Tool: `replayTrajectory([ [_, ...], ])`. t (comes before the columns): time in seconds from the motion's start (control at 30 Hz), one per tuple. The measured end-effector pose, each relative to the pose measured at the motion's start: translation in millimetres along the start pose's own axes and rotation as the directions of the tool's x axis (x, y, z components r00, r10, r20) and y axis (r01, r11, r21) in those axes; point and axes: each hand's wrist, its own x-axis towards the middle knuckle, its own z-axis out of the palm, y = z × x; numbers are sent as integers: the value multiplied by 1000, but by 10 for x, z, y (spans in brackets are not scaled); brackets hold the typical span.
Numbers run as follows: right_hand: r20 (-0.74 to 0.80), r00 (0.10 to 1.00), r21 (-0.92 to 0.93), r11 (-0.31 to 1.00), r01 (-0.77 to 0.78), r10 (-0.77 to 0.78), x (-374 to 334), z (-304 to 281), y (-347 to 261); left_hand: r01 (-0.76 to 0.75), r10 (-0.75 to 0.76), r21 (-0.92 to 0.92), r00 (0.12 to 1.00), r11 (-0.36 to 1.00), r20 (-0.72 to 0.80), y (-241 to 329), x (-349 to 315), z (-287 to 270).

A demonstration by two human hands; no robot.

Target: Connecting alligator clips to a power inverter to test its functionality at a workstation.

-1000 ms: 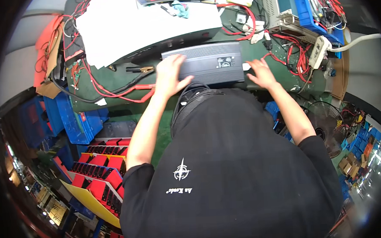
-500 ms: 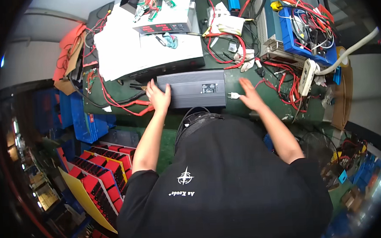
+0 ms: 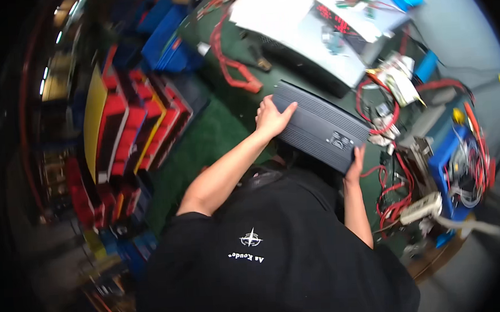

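Observation:
A dark grey ribbed power inverter [image 3: 316, 121] with a small display on its top is held level between my two hands, near the front edge of the bench. My left hand [image 3: 272, 118] grips its left end, with the thumb over the top face. At the opposite end, my right hand [image 3: 354, 166] presses against the side, its fingers partly hidden by the casing. Left of the inverter lie a red clamp [image 3: 249, 84] and a dark clamp [image 3: 262, 60] on the bench.
White papers [image 3: 270, 11] cover a device behind the inverter. Red cables [image 3: 399, 199], a white power strip [image 3: 421, 208] and a blue bin of wires [image 3: 445, 165] lie to the right. Red partitioned trays [image 3: 138, 119] stand at left beside a blue bin [image 3: 170, 44]. The picture is blurred.
My right hand has come in from beside the white plug to the inverter's right end, and both hands now hold it. The whole view has turned toward the left.

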Motion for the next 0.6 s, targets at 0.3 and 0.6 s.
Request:
replayTrajectory([
  [0.3,353,909,-320,885,339,-221,-1069,199,-1408,-105,-291,-781,891,615,-349,-581,-1693,-1648],
  [0.6,921,-378,378,27,926,93,-2259,3690,-2173,-332,-320,-683,935,-651,-151,-2510,-1812,-2351],
])
